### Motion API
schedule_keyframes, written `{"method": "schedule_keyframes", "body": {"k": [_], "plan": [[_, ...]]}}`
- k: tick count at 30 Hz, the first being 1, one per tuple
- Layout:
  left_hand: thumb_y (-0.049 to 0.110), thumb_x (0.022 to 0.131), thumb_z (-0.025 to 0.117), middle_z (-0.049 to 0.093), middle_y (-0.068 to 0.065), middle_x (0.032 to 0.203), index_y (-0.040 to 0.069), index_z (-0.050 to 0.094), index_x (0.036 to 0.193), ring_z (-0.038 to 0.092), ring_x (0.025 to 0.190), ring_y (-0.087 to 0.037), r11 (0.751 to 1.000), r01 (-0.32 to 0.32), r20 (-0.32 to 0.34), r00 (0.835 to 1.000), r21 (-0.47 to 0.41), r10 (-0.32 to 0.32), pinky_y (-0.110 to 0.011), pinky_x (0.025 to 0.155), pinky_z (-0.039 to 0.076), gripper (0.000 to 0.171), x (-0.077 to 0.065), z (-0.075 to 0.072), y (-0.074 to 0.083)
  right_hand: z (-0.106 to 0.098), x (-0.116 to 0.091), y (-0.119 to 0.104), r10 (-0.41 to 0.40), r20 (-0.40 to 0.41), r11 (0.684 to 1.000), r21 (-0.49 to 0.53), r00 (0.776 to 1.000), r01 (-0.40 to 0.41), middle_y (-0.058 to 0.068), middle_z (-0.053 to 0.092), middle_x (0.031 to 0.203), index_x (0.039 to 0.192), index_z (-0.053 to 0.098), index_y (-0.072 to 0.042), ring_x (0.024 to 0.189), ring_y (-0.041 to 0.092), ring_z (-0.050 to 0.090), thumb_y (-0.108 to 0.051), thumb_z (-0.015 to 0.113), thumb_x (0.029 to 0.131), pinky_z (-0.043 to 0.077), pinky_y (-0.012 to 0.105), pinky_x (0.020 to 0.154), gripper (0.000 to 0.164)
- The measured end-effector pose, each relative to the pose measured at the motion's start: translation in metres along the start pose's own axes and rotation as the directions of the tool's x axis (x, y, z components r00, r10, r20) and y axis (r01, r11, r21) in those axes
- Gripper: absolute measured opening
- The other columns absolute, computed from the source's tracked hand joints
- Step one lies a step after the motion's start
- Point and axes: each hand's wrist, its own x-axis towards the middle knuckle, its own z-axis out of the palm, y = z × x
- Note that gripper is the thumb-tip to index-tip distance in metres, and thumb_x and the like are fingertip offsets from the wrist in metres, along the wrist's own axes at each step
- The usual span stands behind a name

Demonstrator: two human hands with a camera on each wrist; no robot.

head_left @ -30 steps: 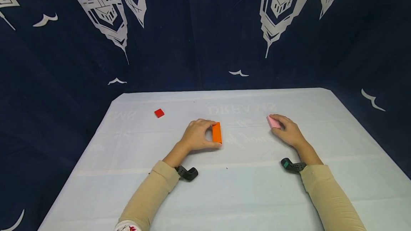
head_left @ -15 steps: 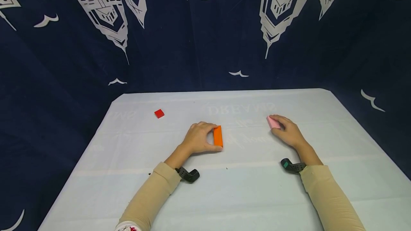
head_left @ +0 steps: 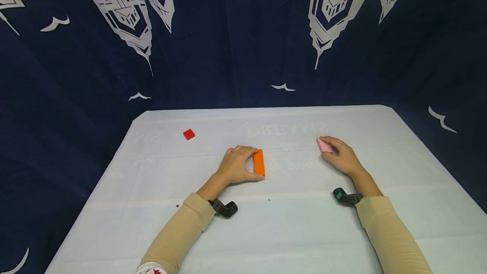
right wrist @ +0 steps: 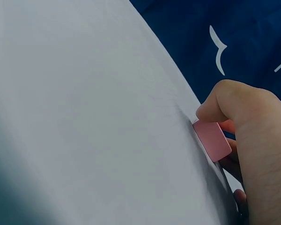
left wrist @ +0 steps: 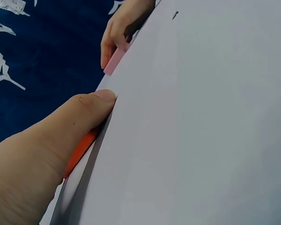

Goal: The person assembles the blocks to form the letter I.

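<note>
Left hand [head_left: 237,166] and orange block [head_left: 258,163] have shifted slightly toward the person since one second ago. Left fingers pinch this block end to end, thumb at the near end; right hand [head_left: 343,157], well apart, pinches the pink block [head_left: 324,145] between thumb and fingers. To control the orange block well, light, equal pressure on both ends should suffice; avoid twisting it. It sits near the middle of the counter [head_left: 296,223], the red block [head_left: 189,134] lying farther back and left.

Makeshift recording corner – kind of room unclear, navy cloth [head_left: 232,54] printed with pale towers, hung behind a white table [head_left: 296,231], black wrist cameras [head_left: 227,209]
</note>
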Motion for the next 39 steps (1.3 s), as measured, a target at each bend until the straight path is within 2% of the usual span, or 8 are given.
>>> {"method": "schedule_keyframes", "body": {"k": [6,10,16,20,32,39], "plan": [[0.073,0.068,0.071,0.055,0.004,0.137,0.021,0.052,0.14,0.046,0.126,-0.018,1.0,0.014,0.01,1.0,-0.001,-0.014,-0.041,0.098,0.037,0.091,-0.002,0.002,-0.001,-0.003,-0.002,-0.003,0.049,0.033,0.999,0.006,0.998,-0.049,0.027,0.038,0.147,0.141,0.048,-0.001,0.136,0.049,0.029,-0.019,0.062,0.089,0.023,0.064,0.108,0.056],[0.073,0.069,0.069,0.054,0.005,0.139,0.022,0.051,0.141,0.045,0.128,-0.017,0.999,0.03,0.016,0.999,-0.039,-0.03,-0.042,0.098,0.036,0.09,-0.003,0.002,-0.001,-0.004,-0.004,-0.003,0.068,0.038,0.998,0.014,0.997,-0.068,0.027,0.037,0.148,0.141,0.048,-0.001,0.137,0.049,0.028,-0.019,0.063,0.089,0.022,0.064,0.108,0.057],[0.061,0.082,0.065,0.055,0.002,0.138,0.022,0.054,0.138,0.046,0.128,-0.021,0.988,0.044,-0.005,0.999,-0.149,-0.045,-0.045,0.099,0.035,0.07,-0.004,0.004,-0.003,-0.002,-0.007,0.001,0.021,-0.037,1.0,0.008,0.999,-0.02,0.029,0.048,0.138,0.133,0.056,0.003,0.129,0.049,0.039,-0.015,0.073,0.083,0.032,0.06,0.104,0.055],[0.053,0.087,0.064,0.056,0.001,0.137,0.02,0.055,0.137,0.046,0.128,-0.022,0.986,0.029,-0.027,0.999,-0.166,-0.034,-0.047,0.099,0.035,0.061,-0.003,0.006,-0.006,-0.003,-0.009,0.002,0.022,-0.069,1.0,-0.008,0.997,-0.023,0.029,0.052,0.132,0.129,0.059,0.003,0.123,0.048,0.045,-0.02,0.077,0.081,0.037,0.059,0.101,0.056],[0.05,0.087,0.065,0.056,-0.002,0.137,0.018,0.054,0.137,0.046,0.129,-0.025,0.979,0.023,-0.038,0.999,-0.201,-0.031,-0.049,0.101,0.034,0.06,-0.004,0.006,-0.008,-0.008,-0.011,-0.004,0.112,-0.067,0.993,0.043,0.991,-0.109,0.026,0.053,0.132,0.127,0.062,0.001,0.125,0.046,0.045,-0.032,0.082,0.079,0.036,0.058,0.102,0.062],[0.051,0.087,0.065,0.055,-0.002,0.138,0.018,0.053,0.138,0.045,0.13,-0.025,0.979,0.035,-0.023,0.999,-0.201,-0.041,-0.049,0.102,0.033,0.061,-0.004,0.005,-0.007,-0.009,-0.011,-0.009,0.116,-0.067,0.99,0.091,0.991,-0.109,0.026,0.053,0.134,0.126,0.062,0.0,0.128,0.046,0.042,-0.035,0.082,0.079,0.033,0.06,0.104,0.062]]}}
